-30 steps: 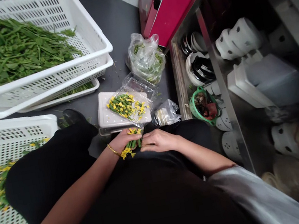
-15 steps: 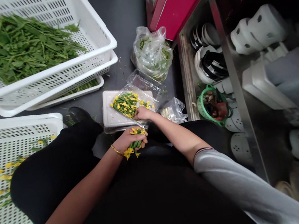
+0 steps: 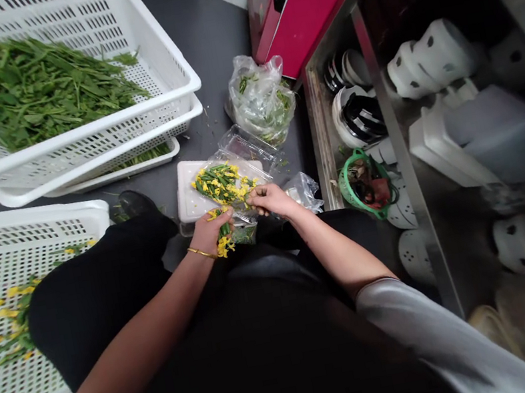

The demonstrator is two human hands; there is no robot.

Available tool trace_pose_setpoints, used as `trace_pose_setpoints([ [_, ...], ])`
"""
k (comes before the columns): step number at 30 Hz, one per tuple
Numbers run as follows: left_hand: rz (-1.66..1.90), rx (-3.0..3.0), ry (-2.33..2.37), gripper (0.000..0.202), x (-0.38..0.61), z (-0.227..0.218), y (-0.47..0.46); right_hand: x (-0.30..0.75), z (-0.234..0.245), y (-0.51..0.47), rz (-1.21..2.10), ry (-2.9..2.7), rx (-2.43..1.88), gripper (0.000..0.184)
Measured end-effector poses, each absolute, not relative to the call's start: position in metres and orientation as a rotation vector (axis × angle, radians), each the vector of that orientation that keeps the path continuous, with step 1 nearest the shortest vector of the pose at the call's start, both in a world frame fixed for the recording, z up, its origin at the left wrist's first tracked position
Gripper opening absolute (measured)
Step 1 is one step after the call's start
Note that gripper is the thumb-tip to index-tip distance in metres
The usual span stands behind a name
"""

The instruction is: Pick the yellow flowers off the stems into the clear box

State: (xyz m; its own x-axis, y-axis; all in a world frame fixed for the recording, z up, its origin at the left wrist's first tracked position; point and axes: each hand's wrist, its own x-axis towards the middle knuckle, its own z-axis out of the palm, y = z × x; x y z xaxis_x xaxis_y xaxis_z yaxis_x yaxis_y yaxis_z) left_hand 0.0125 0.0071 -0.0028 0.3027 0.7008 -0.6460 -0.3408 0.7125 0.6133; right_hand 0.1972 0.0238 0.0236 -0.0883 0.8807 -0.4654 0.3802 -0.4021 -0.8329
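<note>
Bunch of yellow-flowered stems (image 3: pixel 225 246): gathered in the left hand, on the wearer's side of the clamshell; a loose hold seems best, as squeezing could bruise the blossoms.
Clear clamshell (image 3: pixel 254 149): open on the white box (image 3: pixel 186 200), part-filled with cut flowering stems (image 3: pixel 220 182); these would likely sit neatest laid one way, without pressing.
Near corner: it appears to reach past the box edge, so leaning on it could tip the clamshell.
Left hand (image 3: pixel 207 235): clasped around the bunch, thumb uppermost, some flower heads poking out on the near side; forearm comes from lower left, gold bangle (image 3: pixel 201 253) at the wrist.
Right hand (image 3: pixel 271 200): back upward, fingers bent and thumb close to them by the clamshell's near right side; I cannot tell whether anything is pinched.
Between the hands: a small gap; they do not touch.
</note>
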Motion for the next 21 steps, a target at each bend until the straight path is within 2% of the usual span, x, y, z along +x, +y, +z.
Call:
trace_pose_setpoints([
  [4, 0.805, 0.389, 1.051, 0.037, 0.008, 0.0, 0.01, 0.195, 0.022, 0.027, 1.569, -1.236, -1.78, 0.023],
  [11, 0.781, 0.38, 1.039, 0.034, 0.009, 0.005, 0.009, 0.21, 0.01, 0.04, 1.451, -1.276, -1.945, 0.015],
  [18, 0.791, 0.414, 1.046, 0.035, 0.011, 0.001, 0.009, 0.218, 0.015, 0.048, 0.677, -2.082, -2.285, 0.01],
  [21, 0.803, 0.443, 1.054, 0.034, 0.011, 0.001, 0.009, 0.214, 0.026, 0.04, 0.611, -2.119, -2.249, 0.012],
])
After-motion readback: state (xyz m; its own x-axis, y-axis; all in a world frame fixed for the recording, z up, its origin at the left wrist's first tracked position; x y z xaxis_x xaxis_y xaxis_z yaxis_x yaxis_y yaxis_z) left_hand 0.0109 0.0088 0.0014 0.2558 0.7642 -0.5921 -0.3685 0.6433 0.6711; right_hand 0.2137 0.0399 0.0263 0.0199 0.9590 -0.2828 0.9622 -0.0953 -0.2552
